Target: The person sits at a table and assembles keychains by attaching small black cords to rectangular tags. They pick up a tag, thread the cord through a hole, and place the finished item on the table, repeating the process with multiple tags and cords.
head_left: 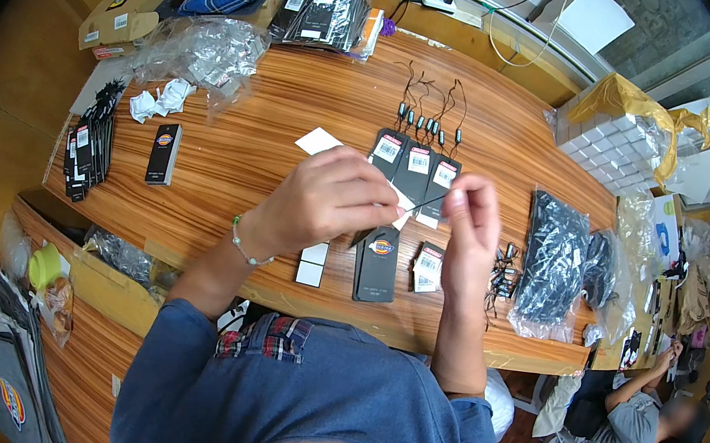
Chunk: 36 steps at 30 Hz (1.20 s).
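Over the middle of the wooden table, my left hand (323,195) is closed in a pinch on a small white tag (402,217), partly covered by the fingers. From the tag a thin black cord (429,202) runs taut to my right hand (468,232), whose thumb and fingers pinch its other end. Just beyond my hands lie black hang tags (416,174) in a row, their strings stretched away from me. Nearer me sit a stack of black tags (377,276), a small pile of labelled tags (428,267) and white cards (311,264). Another white card (315,139) lies behind my left hand.
Loose black strings (505,275) and a clear bag of black strings (554,257) lie at right, near a bag-covered block of small white boxes (609,134). Bundled tags (88,152), crumpled paper (163,100) and plastic bags (202,54) lie left. Another person (644,412) sits at lower right.
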Motion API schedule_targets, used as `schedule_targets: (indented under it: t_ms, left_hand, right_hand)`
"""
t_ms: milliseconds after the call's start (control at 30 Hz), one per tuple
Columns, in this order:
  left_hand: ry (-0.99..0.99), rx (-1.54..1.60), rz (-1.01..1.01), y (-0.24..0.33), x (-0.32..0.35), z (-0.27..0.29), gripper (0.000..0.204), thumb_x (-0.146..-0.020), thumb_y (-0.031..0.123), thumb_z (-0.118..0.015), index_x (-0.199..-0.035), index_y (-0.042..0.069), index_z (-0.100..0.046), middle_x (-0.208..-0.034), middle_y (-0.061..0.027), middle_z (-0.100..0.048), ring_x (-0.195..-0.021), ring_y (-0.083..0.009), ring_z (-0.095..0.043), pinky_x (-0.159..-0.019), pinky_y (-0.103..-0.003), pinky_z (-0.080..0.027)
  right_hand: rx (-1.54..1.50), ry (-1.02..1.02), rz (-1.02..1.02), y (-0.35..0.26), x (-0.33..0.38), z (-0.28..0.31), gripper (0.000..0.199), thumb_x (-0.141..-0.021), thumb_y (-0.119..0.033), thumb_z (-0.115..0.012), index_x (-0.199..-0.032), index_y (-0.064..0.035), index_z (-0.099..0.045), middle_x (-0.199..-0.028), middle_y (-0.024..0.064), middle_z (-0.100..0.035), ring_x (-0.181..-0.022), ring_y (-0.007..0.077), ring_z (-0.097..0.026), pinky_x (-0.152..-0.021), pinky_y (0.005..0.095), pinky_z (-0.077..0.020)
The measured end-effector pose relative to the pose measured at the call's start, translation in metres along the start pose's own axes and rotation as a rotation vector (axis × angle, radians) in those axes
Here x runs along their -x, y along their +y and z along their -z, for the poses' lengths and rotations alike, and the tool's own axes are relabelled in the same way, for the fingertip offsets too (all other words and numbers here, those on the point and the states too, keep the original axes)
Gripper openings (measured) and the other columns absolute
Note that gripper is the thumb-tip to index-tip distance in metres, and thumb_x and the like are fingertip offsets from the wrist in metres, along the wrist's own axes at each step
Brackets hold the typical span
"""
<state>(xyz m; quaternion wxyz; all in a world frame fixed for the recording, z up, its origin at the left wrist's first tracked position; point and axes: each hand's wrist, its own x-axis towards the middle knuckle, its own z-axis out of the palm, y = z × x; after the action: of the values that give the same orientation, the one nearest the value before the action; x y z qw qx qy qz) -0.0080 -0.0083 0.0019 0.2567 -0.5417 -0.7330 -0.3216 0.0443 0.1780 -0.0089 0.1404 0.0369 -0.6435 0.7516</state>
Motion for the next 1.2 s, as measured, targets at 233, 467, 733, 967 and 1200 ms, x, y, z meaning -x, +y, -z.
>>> schedule_targets:
  t_ms: [233,467,733,967,1200]
  left_hand:
    - [0.254,0.442,0.354,-0.013,0.023,-0.026,0.022,-0.069,-0.010,-0.063,-0.086,0.003,-0.057,-0.089,-0.0099,-0.063,-0.080,-0.0209,-0.062,-0.067,-0.032,-0.047]
    - [0.177,0.756,0.477,-0.014,0.019,-0.030,0.011,-0.075,0.001,-0.064,-0.081,-0.001,-0.056,-0.088,-0.0086,-0.057,-0.081,-0.0158,-0.055,-0.069,-0.024,-0.043]
    - [0.109,1.279,0.576,-0.010,0.019,-0.043,0.022,-0.085,0.017,-0.056,-0.099,0.000,-0.053,-0.099,-0.0074,-0.053,-0.094,-0.0144,-0.053,-0.084,-0.028,-0.042]
    - [0.275,1.435,0.685,0.001,0.015,-0.049,0.029,-0.078,-0.006,-0.061,-0.100,0.003,-0.044,-0.100,-0.0074,-0.051,-0.099,-0.0126,-0.053,-0.082,-0.024,-0.046]
    - [0.124,0.973,0.732,0.000,0.016,-0.048,0.017,-0.081,-0.003,-0.058,-0.096,0.000,-0.051,-0.091,-0.0064,-0.059,-0.082,-0.0123,-0.060,-0.075,-0.024,-0.049]
  right_hand:
    - [-0.347,-0.119,0.105,-0.017,-0.010,0.004,0.008,-0.090,-0.012,-0.046,-0.093,-0.0056,-0.042,-0.084,0.0104,-0.051,-0.073,0.0147,-0.050,-0.069,0.0255,-0.0413]
    - [-0.533,-0.218,0.032,-0.016,-0.019,0.002,0.011,-0.091,-0.016,-0.046,-0.094,-0.0064,-0.041,-0.078,0.0120,-0.052,-0.065,0.0186,-0.053,-0.061,0.0269,-0.0444]
    - [-0.788,-0.233,-0.027,-0.009,-0.020,0.001,0.011,-0.091,-0.016,-0.046,-0.096,-0.0070,-0.041,-0.080,0.0125,-0.052,-0.067,0.0205,-0.054,-0.062,0.0293,-0.0454]
    - [-0.827,-0.166,-0.002,-0.010,-0.022,0.005,0.009,-0.091,-0.015,-0.045,-0.096,-0.0081,-0.042,-0.082,0.0105,-0.052,-0.068,0.0185,-0.051,-0.063,0.0305,-0.0428]
    - [-0.794,-0.103,0.013,-0.015,-0.020,0.009,0.008,-0.091,-0.016,-0.046,-0.094,-0.0088,-0.044,-0.083,0.0094,-0.051,-0.066,0.0164,-0.049,-0.061,0.0295,-0.0402]
